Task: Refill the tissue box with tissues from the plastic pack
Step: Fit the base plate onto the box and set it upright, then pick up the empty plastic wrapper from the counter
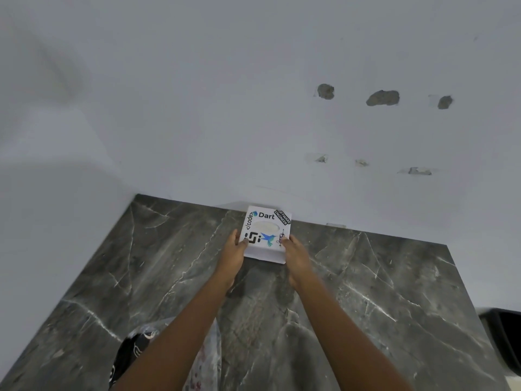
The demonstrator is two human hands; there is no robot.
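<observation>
A white square tissue box (266,221) with stickers on its top stands at the far edge of the dark marble table (380,292), close to the wall. An oval opening sits in the middle of its top. My left hand (232,253) grips the box's left side with the thumb on top. On the box's right side, my right hand (294,256) holds it the same way. A clear plastic pack (208,359) with black and red print lies at the near edge, mostly hidden under my left forearm.
The white wall (253,108) rises right behind the box, with several patched holes at the right. A dark object with a white rim (504,340) sits beyond the table's right edge. The table's left edge runs diagonally toward me.
</observation>
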